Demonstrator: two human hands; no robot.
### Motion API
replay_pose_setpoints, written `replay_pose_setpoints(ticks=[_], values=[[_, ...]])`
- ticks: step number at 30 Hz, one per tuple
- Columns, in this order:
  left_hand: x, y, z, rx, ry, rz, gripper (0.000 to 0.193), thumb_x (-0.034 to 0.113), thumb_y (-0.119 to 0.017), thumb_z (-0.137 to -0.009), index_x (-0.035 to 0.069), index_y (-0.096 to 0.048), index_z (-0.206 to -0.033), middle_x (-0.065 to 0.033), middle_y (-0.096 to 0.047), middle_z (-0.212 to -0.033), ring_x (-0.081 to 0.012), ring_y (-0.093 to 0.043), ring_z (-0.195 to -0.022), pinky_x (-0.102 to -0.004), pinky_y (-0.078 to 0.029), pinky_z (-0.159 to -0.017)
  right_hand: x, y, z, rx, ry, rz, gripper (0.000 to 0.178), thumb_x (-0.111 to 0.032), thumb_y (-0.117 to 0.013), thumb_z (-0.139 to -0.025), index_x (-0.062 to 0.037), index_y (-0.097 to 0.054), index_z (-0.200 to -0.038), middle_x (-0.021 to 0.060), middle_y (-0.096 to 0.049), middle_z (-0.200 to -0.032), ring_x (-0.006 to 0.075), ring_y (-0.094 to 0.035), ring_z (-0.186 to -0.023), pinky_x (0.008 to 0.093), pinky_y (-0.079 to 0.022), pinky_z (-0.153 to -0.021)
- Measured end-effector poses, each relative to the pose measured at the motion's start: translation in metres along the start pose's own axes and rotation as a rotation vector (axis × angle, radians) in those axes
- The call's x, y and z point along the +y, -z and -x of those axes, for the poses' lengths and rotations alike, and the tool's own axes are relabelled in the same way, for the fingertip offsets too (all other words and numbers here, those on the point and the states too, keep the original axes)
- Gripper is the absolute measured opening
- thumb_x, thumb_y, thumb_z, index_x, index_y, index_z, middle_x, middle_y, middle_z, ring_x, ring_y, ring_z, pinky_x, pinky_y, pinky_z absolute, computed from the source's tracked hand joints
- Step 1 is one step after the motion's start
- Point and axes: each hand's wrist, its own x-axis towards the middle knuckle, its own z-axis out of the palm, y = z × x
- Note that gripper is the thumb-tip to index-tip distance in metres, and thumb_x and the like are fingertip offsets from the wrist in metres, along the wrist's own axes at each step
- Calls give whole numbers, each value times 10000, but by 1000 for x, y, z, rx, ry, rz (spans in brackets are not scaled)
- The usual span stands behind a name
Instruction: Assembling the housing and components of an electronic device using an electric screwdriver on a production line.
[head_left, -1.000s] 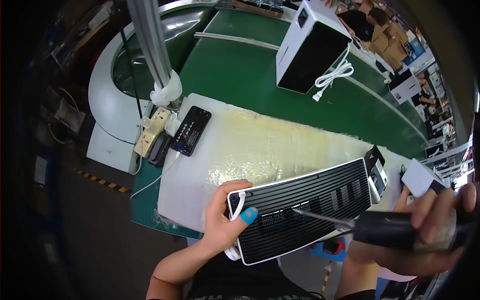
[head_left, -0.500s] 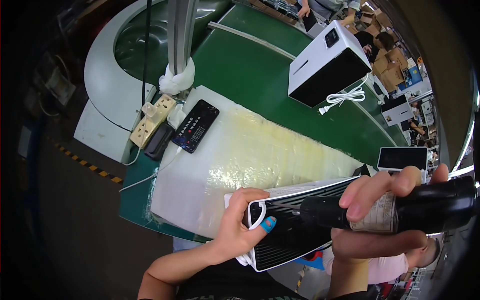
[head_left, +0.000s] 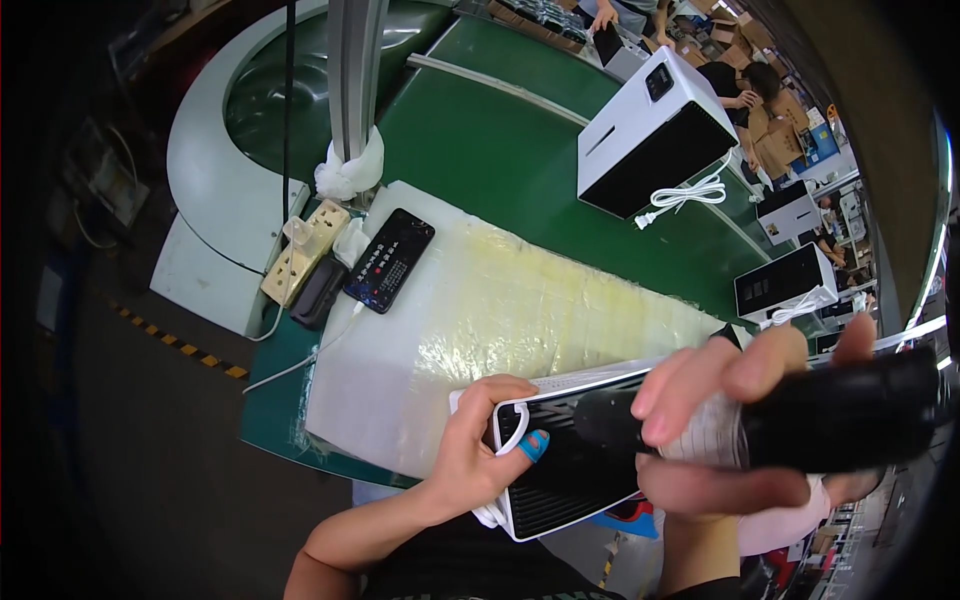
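Observation:
A white appliance with a black ribbed panel (head_left: 570, 498) is tilted on its side at the near edge of the bench. My left hand (head_left: 468, 450) grips its left end, beside a white cord loop at the corner; blue tape wraps the thumb. My right hand (head_left: 715, 482) is closed around a black electric screwdriver (head_left: 840, 415), held nearly level over the panel with its nose toward the left hand. Motion blurs the tool, and its bit cannot be made out.
A plastic-wrapped pad (head_left: 500, 290) covers the bench, with a phone (head_left: 390, 260) and a power strip (head_left: 305, 250) at its left. Beyond, a green conveyor (head_left: 490, 130) carries a white-and-black appliance (head_left: 640, 140) with a bundled cord, and further units. Other people work at the back.
My right hand and the screwdriver have shifted left, further over the panel. The left hand stays on the appliance. At the right, another unit with a white cord shows on the conveyor.

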Motion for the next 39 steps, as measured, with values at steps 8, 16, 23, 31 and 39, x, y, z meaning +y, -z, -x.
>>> replay_pose_setpoints(ticks=[8,16,23,31,39], values=[[5,-2,5,42,114,127,372,53,-681,-827,17,-495,-1147,-89,-512,-1133,-150,-528,-1012,-290,-419,-908,-22,36,8,332,104,30,757,-581,-418,-927,-44,-225,-1425,89,-516,-1124,108,-472,-524,410,-519,-714],[10,-8,-4,142,80,-99,523,346,-722,-771,3,-517,-1109,-178,-527,-1188,-284,-471,-1177,-410,-324,-1039,-65,201,65,897,286,563,544,-427,-378,-966,39,-410,-1245,142,-550,-1023,143,-473,-577,248,-376,-524],[1,-18,-4,189,62,-163,593,440,-695,-765,-15,-501,-1091,-199,-560,-1117,-337,-478,-1181,-472,-307,-1054,41,276,141,1053,116,781,380,-268,-518,-939,55,-399,-1100,147,-572,-874,171,-550,-530,268,-451,-466],[4,-23,-5,249,80,-159,650,480,-716,-741,-28,-496,-1080,-211,-550,-1119,-344,-479,-1183,-466,-319,-1047,71,272,182,987,121,796,475,-303,-514,-946,34,-332,-1227,171,-563,-1016,176,-567,-533,276,-463,-479],[3,-11,-7,139,17,-161,523,353,-714,-770,-12,-538,-1102,-184,-573,-1161,-278,-532,-1141,-395,-378,-1012,-49,217,101,808,-27,189,515,-280,-503,-922,36,-318,-1283,166,-567,-1052,142,-517,-507,267,-443,-456]])
